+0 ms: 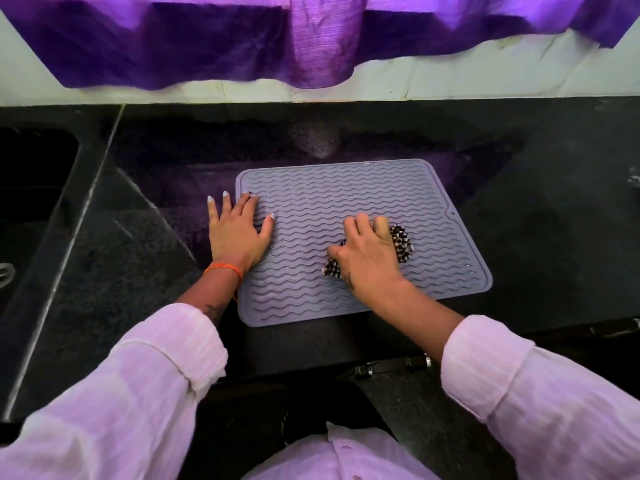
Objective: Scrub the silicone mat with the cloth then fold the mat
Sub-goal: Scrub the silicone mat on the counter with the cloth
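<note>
Head view looks down on a dark stone counter (pixel 519 220) where the silicone mat (pixel 346 188) lies flat, its long axis running left to right across the person's front and its wavy ridges running the same way.

Right hand (pixel 367 258) sits on the mat's right-centre with the fingers curled down over a bunched black-and-white cloth (pixel 401 237), which shows past the fingers on the far side and again under the heel of the hand near the wrist. The cloth is pressed between palm and mat.

Left hand (pixel 239 230) is spread flat with straight fingers. It straddles the mat's left short edge: thumb and nearest fingers rest on the ridges, while the outer fingers lie on the counter just beyond the edge. It looks like a steadying press that keeps the mat from sliding.

From the right hand, most of the unscrubbed-looking surface lies ahead toward the far edge and leftward toward the left hand; a narrower strip lies to its right and a band lies back toward the body. Strokes along the ridges would run toward or away from the pinned edge, so the left hand is well placed.

For the fold to come, the left hand already touches one short edge, and the right hand is nearer the opposite short edge. The mat is not yet lifted anywhere.
</note>
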